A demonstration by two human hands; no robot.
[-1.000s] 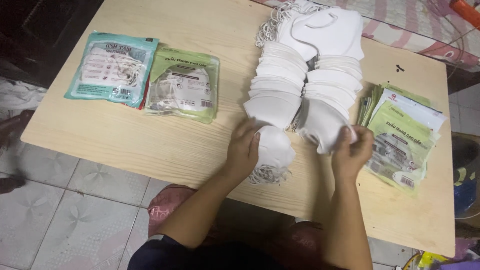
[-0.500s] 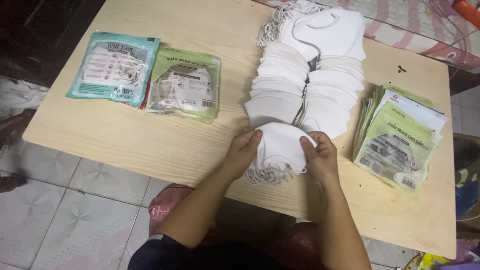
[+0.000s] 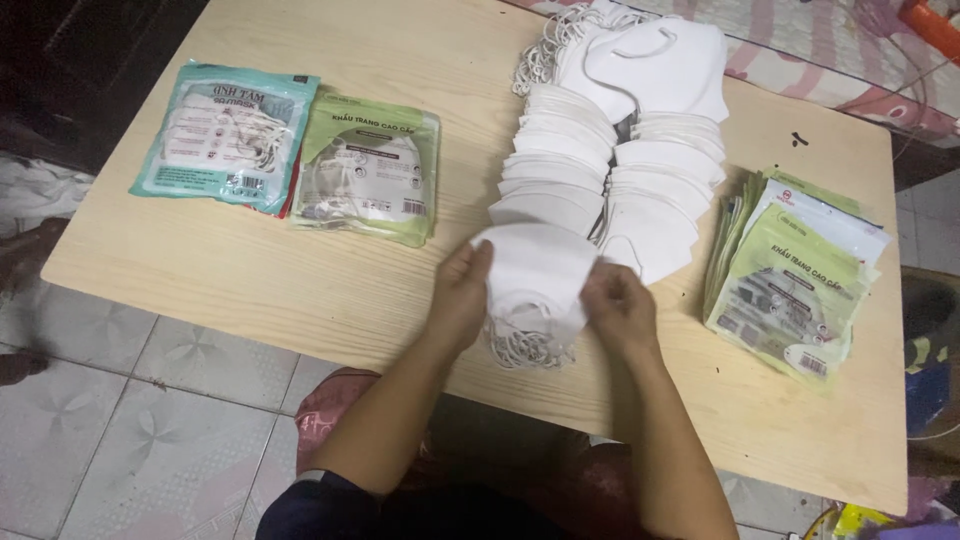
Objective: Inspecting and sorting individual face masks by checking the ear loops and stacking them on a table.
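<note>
Pale wooden desk [image 3: 250,290] over a tiled floor [image 3: 130,430], carrying two overlapping rows of white face masks [image 3: 610,170] down the middle, a fanned stack of green-and-white pouches [image 3: 790,280] at the right, a green mask packet [image 3: 370,170] and a teal mask packet [image 3: 225,135] at the left. At the near end of the rows, small pile of white masks [image 3: 535,285] near the front edge, ear loops spilling out below. Left hand [image 3: 460,300] flat against the pile's left side, fingers closed on its edge; right hand [image 3: 620,305] pinching the right side, fingers curled shut.
</note>
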